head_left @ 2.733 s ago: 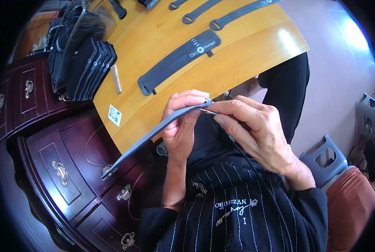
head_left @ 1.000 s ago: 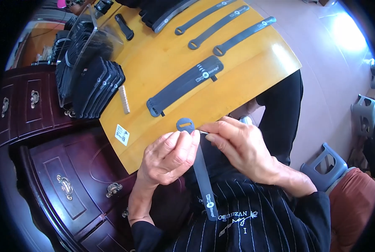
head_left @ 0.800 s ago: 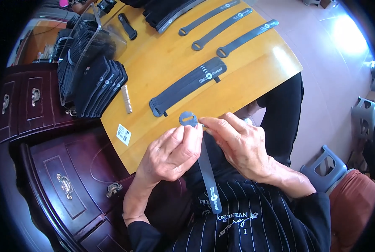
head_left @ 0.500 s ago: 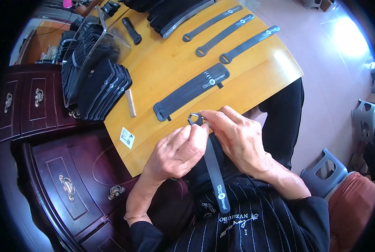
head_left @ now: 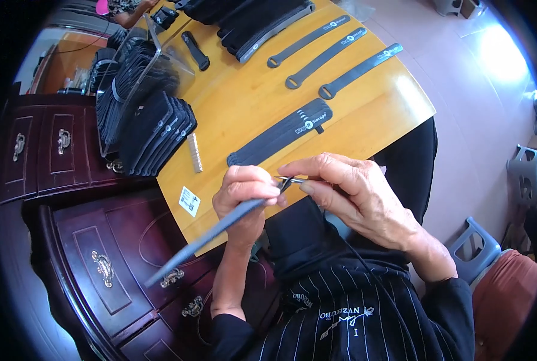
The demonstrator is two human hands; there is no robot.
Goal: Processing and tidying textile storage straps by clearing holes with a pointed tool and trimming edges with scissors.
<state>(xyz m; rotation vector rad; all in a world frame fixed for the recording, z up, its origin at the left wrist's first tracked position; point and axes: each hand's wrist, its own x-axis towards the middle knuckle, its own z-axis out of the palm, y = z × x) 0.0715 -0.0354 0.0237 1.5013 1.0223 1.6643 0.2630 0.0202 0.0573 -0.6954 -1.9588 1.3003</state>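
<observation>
L hand (head_left: 242, 195), ctr of frame, pinches a grey strap (head_left: 211, 231) btwn thumb & fingers, close to the strap's upper end. Most of strap lies L of & below that grip, slanting to lower L of frame, far tip seen against dark drawers (head_left: 115, 246). Short end pokes out just R of the L fingertips, twd R hand (head_left: 365, 201). R hand, R of ctr, pinches a slim metal tool (head_left: 297, 180) btwn thumb & index; tool tip is at the short end, can't tell if thru it or only against it. Fingertips of both hands are near each other, w/ yellow table (head_left: 389, 102) behind.

Above hands: stack of straps (head_left: 280, 133) flat on table, slanting up to R; 3 single straps (head_left: 328, 58) beyond, upper R. Upper L: fanned blk straps (head_left: 160, 135). White label (head_left: 189, 201) on table, L of L hand. Grey stool (head_left: 476, 249) at R.
</observation>
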